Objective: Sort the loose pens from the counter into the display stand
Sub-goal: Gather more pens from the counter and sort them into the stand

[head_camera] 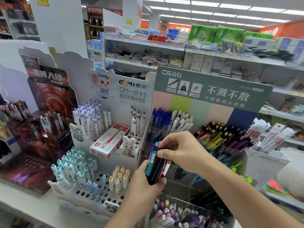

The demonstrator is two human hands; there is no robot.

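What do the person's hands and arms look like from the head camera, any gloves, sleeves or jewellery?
Both the left hand and the right hand are bare, with no gloves. No rings, watch or bracelet show on either. The forearms are uncovered as far as the frame's lower edge, so no sleeve is in view. Fingernails look short and unpainted.

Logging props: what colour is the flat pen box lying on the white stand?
White with red trim, the flat cardboard pen box; head view.

1. Bright, even light falls from ceiling light panels (213,9) far above the fingers (162,153).
2. Shadows beneath the fingers are faint.
3. Wide-angle distortion bends shelves (213,53) beyond them.
4. Edges look soft.
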